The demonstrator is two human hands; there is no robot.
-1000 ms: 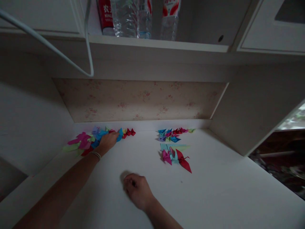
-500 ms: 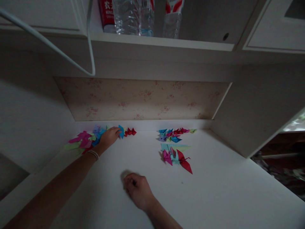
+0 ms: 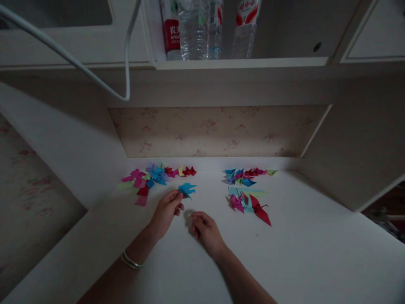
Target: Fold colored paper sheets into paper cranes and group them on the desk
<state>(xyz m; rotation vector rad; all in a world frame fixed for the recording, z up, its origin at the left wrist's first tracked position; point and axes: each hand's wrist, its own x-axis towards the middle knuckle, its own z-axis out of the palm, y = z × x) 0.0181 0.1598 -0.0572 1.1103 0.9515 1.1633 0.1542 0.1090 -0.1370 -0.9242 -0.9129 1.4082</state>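
Observation:
My left hand point(image 3: 166, 210) pinches a blue origami figure point(image 3: 187, 190) between thumb and fingers, held over the white tabletop; I cannot tell what animal it is. My right hand point(image 3: 205, 230) rests on the table just right of it, fingers curled in, with nothing visible in them. Behind my left hand lies a colorful heap of folded paper pieces point(image 3: 156, 174), trailing into a row of small red folded pieces point(image 3: 190, 171). Off to the right is a red paper crane point(image 3: 260, 210), beside a magenta folded piece point(image 3: 236, 203) and pale blue paper.
Another cluster of small origami point(image 3: 248, 176) lies against the back edge, behind the red crane. Above the table hangs an open shelf point(image 3: 240, 64) with plastic bottles point(image 3: 193, 38). A white cable point(image 3: 79, 67) dangles at upper left. Side panels point(image 3: 354, 143) close in the tabletop.
My left hand has drawn back from the heap toward me and right, bringing the blue origami figure with it. My right hand stays curled on the table. The view has shifted left.

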